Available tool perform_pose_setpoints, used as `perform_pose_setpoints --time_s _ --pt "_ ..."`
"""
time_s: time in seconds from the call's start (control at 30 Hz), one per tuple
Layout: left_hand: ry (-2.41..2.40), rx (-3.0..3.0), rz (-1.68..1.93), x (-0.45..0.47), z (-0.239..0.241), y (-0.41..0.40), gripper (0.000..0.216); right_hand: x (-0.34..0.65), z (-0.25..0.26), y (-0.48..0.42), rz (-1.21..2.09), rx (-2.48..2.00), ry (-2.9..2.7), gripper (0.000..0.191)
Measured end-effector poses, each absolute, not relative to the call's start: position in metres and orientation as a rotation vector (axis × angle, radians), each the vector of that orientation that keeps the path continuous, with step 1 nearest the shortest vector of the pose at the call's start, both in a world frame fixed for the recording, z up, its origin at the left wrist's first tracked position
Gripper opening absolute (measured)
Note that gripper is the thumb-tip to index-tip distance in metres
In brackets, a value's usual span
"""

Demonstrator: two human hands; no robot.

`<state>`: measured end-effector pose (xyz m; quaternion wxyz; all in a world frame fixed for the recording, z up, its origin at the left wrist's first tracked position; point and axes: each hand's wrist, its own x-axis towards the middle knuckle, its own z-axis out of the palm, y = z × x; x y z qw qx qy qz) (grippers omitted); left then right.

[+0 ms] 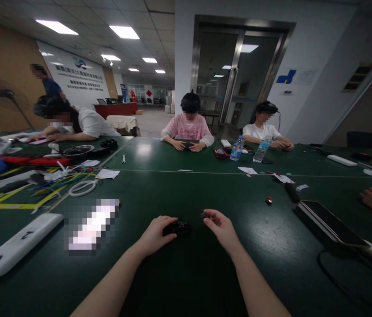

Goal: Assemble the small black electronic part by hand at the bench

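My left hand (155,237) rests on the green table, its thumb and fingers closed around one end of a small black box-like object (182,227). Faint light marks show on that object, but its kind is too dark to make out. To the right, my right hand (221,229) pinches a tiny dark piece (203,215) between thumb and fingertips. A short gap separates the piece from the black object.
Left lie a bright-screened phone (95,224), a long white device (19,243) and tangled cables (52,178). On the right are a tiny red item (269,200) and a dark-screened device (331,222). Two water bottles (237,149) stand farther back. Several people sit around the table.
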<state>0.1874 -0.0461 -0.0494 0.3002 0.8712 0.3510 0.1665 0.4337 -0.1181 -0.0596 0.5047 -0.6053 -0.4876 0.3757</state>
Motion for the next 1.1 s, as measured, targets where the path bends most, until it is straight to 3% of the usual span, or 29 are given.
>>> perform_pose_setpoints --time_s 0.6,1.1 --pt "0.937 2.341 0.456 0.190 -0.050 -0.045 0.047 0.393 -0.042 -0.119 0.938 -1.518 -1.437 0.025" --pt "0.923 2.371 0.481 0.191 -0.057 -0.043 0.044 0.383 -0.048 -0.116 0.754 -1.518 -1.734 0.021"
